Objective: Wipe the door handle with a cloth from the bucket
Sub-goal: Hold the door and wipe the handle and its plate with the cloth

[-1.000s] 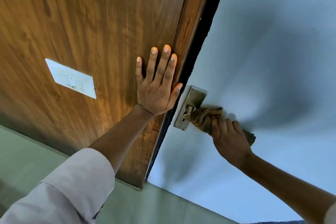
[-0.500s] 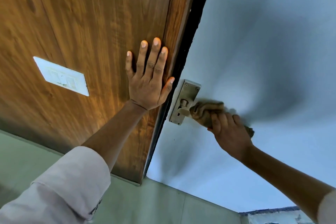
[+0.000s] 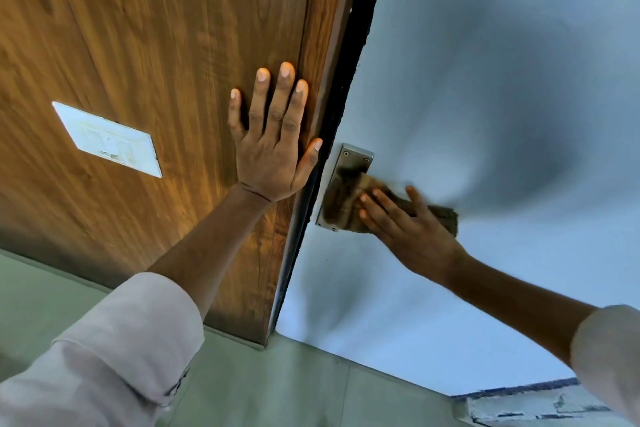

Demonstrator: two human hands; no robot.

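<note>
A metal handle plate [image 3: 356, 156] is screwed to the pale blue door [image 3: 485, 97] near its left edge. A brown cloth [image 3: 346, 199] lies over the lower part of the plate and hides the lever. My right hand [image 3: 405, 229] presses the cloth flat against the plate, fingers spread over it. My left hand [image 3: 273, 149] rests flat on the brown wooden panel [image 3: 156, 45], fingers apart, holding nothing. The bucket is out of view.
A white switch plate [image 3: 107, 140] sits on the wooden panel to the left. A dark gap [image 3: 349, 55] runs between the panel and the door. Pale green floor [image 3: 277, 385] lies below, and a chipped white ledge [image 3: 526, 404] shows at the bottom right.
My right hand opened from gripping the cloth around the lever and moved left, so the cloth now covers the lower plate. The camera view drifted slightly; my left hand stayed put.
</note>
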